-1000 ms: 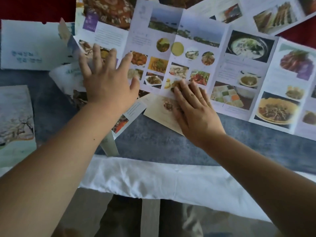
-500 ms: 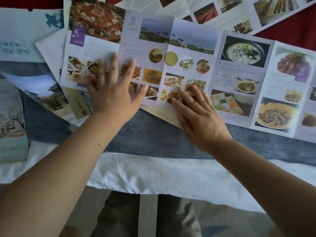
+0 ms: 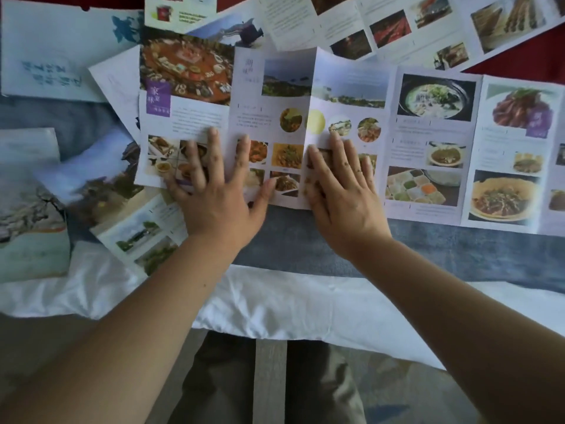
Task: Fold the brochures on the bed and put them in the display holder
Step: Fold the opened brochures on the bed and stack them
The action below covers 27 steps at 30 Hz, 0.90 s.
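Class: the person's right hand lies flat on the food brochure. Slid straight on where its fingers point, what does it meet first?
The right hand would first cross the round dish photos just beyond its fingertips, on the same food brochure; nothing raised seems to block it.

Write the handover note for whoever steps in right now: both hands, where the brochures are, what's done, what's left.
Left hand: open, flat on the left panels of the food brochure.
Right hand: open, flat on its middle panels, beside a raised crease.
Things: the food brochure lies unfolded across the grey blanket on the bed. A second long brochure lies unfolded above it; landscape brochures lie loose at the left.
Done: nothing visibly loaded; the display holder is not in view.
Left: fold the food brochure along its creases, fold the others, then fill the holder.
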Each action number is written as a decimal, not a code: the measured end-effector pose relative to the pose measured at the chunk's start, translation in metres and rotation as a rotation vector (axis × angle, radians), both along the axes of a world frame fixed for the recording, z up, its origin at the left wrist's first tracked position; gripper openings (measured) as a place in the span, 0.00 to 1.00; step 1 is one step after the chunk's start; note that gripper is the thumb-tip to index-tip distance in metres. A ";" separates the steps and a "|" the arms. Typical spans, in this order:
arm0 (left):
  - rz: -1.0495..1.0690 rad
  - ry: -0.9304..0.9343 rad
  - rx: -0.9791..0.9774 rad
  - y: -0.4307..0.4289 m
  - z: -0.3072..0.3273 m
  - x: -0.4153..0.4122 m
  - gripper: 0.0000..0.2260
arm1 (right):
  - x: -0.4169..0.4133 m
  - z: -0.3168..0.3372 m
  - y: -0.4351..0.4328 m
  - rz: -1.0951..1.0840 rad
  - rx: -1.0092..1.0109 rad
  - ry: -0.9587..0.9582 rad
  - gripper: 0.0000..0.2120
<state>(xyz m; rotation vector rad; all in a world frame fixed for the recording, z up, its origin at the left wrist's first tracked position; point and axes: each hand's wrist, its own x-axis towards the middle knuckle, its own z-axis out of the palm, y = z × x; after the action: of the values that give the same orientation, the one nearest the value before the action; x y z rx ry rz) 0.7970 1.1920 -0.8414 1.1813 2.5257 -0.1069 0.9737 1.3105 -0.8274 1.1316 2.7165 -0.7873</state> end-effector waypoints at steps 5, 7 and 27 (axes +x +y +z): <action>0.043 0.021 -0.011 -0.027 0.005 0.027 0.39 | -0.013 -0.002 -0.030 -0.035 0.003 0.001 0.29; 0.044 0.016 -0.010 -0.040 0.006 0.033 0.39 | -0.012 -0.003 -0.041 -0.033 0.006 0.000 0.30; 0.333 -0.002 0.328 -0.074 0.021 -0.044 0.38 | -0.005 -0.018 -0.060 -0.042 0.163 -0.095 0.29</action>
<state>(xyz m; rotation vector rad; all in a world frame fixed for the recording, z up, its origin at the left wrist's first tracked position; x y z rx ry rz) 0.7530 1.1179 -0.8199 0.8430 2.7688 0.4040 0.9684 1.2507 -0.8450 1.2271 2.7272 -0.5097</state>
